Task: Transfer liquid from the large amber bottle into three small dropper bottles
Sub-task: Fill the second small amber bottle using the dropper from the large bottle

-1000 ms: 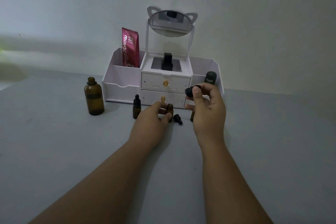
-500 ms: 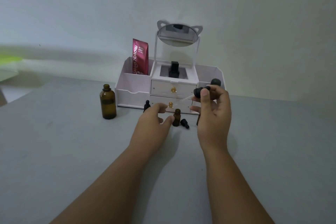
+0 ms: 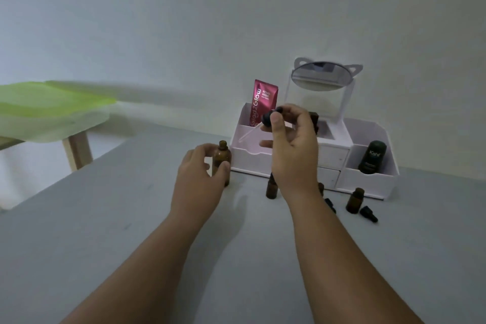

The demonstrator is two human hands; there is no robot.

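The large amber bottle stands uncapped on the grey table, and my left hand curls around its body. My right hand is raised above the table and pinches the black bulb of a dropper; its clear glass tube slants down to the left toward the large bottle's mouth. One small amber dropper bottle stands below my right hand. A second stands open to the right. A third is mostly hidden behind my right wrist. Two black dropper caps lie on the table.
A white organiser with drawers and a cat-ear mirror stands against the wall behind the bottles. It holds a red tube and a dark bottle. A green-topped bench is off the table at the left.
My left hand left the small bottle and moved left to the large amber bottle. My right hand carried the dropper up and to the left. The camera turned left.
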